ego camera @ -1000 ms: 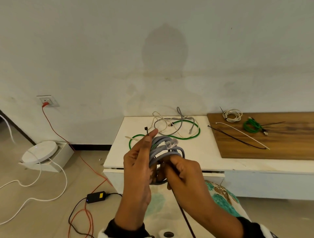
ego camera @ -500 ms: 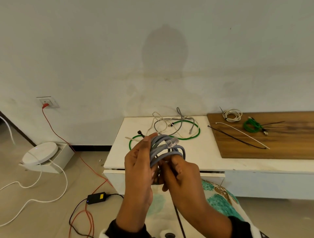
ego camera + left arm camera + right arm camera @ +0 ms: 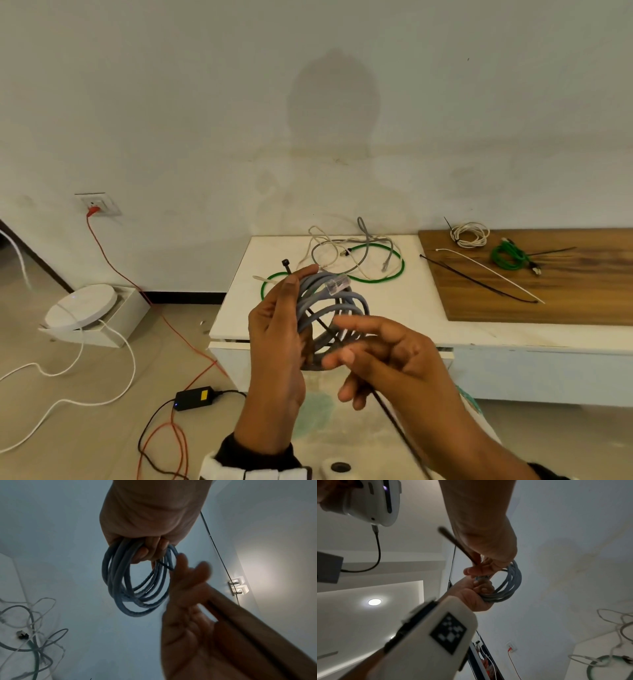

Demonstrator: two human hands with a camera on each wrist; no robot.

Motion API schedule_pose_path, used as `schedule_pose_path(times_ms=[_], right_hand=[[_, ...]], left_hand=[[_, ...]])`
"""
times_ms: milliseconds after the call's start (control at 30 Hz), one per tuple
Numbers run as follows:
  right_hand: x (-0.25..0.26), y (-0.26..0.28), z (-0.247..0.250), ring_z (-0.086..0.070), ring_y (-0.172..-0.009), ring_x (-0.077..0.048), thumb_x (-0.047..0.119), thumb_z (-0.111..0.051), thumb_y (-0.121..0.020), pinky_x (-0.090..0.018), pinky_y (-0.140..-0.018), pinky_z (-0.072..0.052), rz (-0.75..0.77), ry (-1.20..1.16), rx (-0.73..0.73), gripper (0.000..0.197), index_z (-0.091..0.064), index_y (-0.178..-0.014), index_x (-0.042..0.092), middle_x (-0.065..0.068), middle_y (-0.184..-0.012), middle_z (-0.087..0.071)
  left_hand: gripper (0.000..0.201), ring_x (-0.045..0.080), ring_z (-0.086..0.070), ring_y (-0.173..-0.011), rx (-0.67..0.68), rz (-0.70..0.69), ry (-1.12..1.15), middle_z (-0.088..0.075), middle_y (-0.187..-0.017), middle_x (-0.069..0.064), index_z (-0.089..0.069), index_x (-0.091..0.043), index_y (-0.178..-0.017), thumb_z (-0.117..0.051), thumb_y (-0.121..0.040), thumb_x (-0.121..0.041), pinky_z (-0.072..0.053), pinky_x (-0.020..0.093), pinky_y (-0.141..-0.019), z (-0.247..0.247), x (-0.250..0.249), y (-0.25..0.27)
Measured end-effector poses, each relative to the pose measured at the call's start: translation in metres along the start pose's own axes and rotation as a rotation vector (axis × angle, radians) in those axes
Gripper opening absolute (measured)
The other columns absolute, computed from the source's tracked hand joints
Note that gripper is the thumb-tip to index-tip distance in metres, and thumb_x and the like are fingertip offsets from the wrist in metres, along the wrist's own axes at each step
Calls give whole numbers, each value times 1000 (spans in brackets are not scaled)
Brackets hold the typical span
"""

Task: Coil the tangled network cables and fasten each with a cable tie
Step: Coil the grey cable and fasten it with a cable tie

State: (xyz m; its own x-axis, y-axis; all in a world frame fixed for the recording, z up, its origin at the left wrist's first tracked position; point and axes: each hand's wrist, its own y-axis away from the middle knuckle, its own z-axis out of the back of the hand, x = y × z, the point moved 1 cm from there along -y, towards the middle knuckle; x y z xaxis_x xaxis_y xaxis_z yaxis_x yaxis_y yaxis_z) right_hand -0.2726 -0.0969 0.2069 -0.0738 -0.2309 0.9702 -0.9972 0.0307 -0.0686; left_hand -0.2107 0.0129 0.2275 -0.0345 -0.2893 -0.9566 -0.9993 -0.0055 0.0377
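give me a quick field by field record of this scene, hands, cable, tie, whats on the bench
left hand: left hand grips the coiled grey network cable, with the black cable tie passing through it
right hand: right hand beside the coil, fingers loosely spread, the tie's tail running under it; grip unclear
tie state: not looped shut
white bench: white bench holds a tangled pile of green, grey and white cables
wooden board: wooden board carries a tied white coil, a tied green coil and spare ties
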Motion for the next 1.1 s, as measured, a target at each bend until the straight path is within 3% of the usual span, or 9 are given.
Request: schedule_pose_path(times_ms=[133,200,367,500,600,700,800,933,1100], right_hand=[[3,14,14,-69,-95,-28,27,-55,-89,-31,-70,-56,103,-201,258,28,-70,-110,15,-12,-111,-69],[11,19,18,-67,-101,-28,23,-53,-92,-32,-76,-55,206,-149,335,31,-65,-119,15,-10,-115,-68],[44,18,13,-59,-70,-7,42,-59,-88,-18,-62,-46,684,342,40,25,-72,-92,21,12,-79,-64],[64,6,8,-58,-85,-6,31,-53,-91,-15,-69,-46,807,497,-146,22,-71,-87,19,4,-86,-58],[75,-4,2,-69,-66,-14,14,-65,-85,-23,-58,-54,764,347,-158,30,-61,-113,23,2,-82,-63],[76,-16,-3,-68,-52,-17,13,-71,-74,-24,-49,-53,658,248,-174,46,-48,-108,31,-7,-81,-66],[64,-28,-4,-70,-63,-14,16,-59,-87,-21,-56,-54,589,329,-120,16,-60,-102,19,0,-81,-68],[49,-31,-1,-66,-95,-10,3,-52,-89,-22,-79,-55,602,532,-75,30,-64,-114,15,4,-101,-67],[49,-33,3,-57,-89,-3,7,-67,-80,-14,-75,-48,786,755,-281,21,-73,-98,18,5,-96,-59]], left_hand=[[32,2,-52,-37,21,48,13,-63,-54,-6,-67,-6,-101,-38,-99,-18,-38,12,-34,-1,1,-2],[33,3,-44,-33,15,47,2,-59,-51,-3,-68,-5,-102,-38,-99,-19,-36,11,-34,-1,3,-1],[35,3,-26,-29,14,14,-24,-41,-38,-9,-67,-4,-104,-37,-99,-22,-25,12,-33,0,8,0],[33,0,-41,-28,51,2,-20,-48,-36,-10,-64,-3,-96,-35,-99,-18,-33,11,-32,-3,3,6],[31,1,-44,-28,71,14,-14,-49,-35,-8,-62,-6,-84,-36,-98,-17,-34,10,-31,-8,-1,10],[32,3,-53,-34,83,30,-34,-56,-40,-8,-61,-12,-76,-39,-97,-19,-38,11,-32,-9,-3,13],[29,3,-64,-50,120,30,-65,-67,-54,-9,-65,-16,-78,-42,-95,-21,-46,13,-40,-10,-4,14],[33,7,-67,-57,167,0,-106,-71,-63,-3,-69,-20,-73,-43,-93,-21,-50,16,-46,-10,-8,16],[35,6,-65,-50,178,56,-115,-68,-56,-5,-70,-23,-68,-45,-93,-21,-48,15,-43,-10,-14,21]])
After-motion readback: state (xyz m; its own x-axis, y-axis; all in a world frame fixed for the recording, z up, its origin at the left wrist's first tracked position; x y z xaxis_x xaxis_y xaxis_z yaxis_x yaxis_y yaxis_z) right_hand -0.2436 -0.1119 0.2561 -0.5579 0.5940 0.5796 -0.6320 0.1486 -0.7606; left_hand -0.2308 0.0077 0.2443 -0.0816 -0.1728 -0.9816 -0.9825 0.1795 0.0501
